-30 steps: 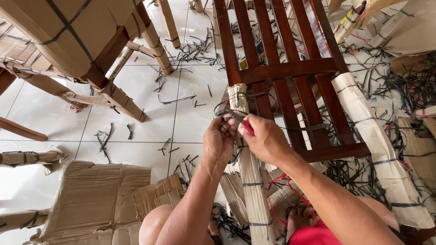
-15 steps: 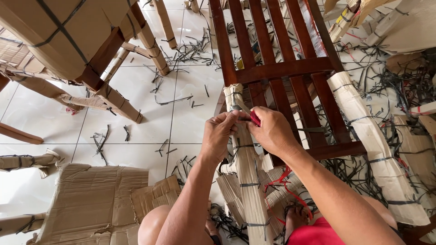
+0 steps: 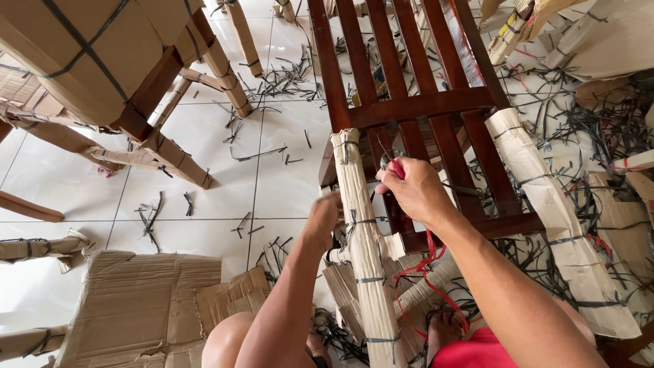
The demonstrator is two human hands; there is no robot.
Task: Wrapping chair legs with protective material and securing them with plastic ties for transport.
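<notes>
Gripping: left hand [image 3: 325,217] closed around the wrapped leg [image 3: 361,232], fingers curled against the cardboard.
Right hand [image 3: 414,189]: fingers pinched shut on a red tool [image 3: 396,169], just beside the leg's upper strap.
Leg: upright against the dark chair [image 3: 409,102], bound with black straps.
Floor [image 3: 286,170]: white tile, strap scraps scattered.

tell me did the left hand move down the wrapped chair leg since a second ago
Yes. The left hand has slid down the cardboard-wrapped leg, from beside the right hand near the leg's top to the strap band lower down.
</notes>
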